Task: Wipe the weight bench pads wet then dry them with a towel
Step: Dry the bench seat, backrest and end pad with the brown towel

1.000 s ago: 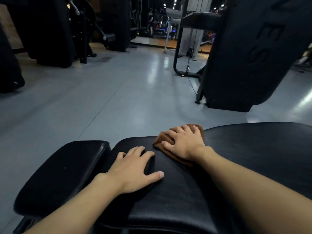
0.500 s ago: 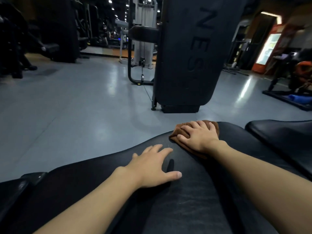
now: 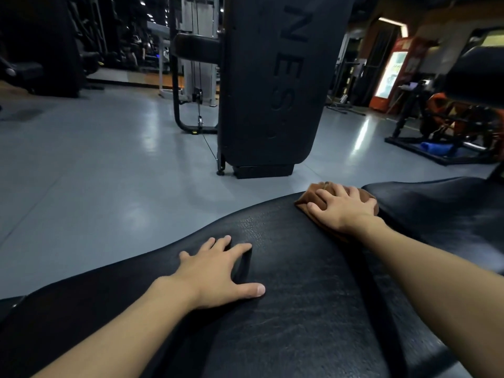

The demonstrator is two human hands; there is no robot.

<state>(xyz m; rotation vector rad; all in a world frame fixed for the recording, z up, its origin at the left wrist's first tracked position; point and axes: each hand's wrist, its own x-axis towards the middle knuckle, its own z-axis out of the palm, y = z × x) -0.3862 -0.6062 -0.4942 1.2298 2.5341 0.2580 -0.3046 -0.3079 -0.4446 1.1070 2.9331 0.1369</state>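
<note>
A long black bench pad (image 3: pixel 294 309) fills the lower half of the view. My left hand (image 3: pixel 218 271) rests flat on it with the fingers spread. Farther right, my right hand (image 3: pixel 343 207) presses a folded brown towel (image 3: pixel 313 196) onto the pad's far edge, fingers laid straight over the cloth. Most of the towel lies hidden under that hand. A second black pad (image 3: pixel 441 205) adjoins on the right, just past the towel.
Grey gym floor (image 3: pixel 95 186) stretches beyond the bench. A tall black machine shroud (image 3: pixel 272 83) stands straight ahead, with a cable weight stack (image 3: pixel 196 64) behind it. Another black seat (image 3: pixel 480 75) and an orange-framed machine (image 3: pixel 450 118) sit at the right.
My right hand has slid the towel rightward along the pad to its end by the second pad. My view turned right; the small pad at the left dropped out of sight.
</note>
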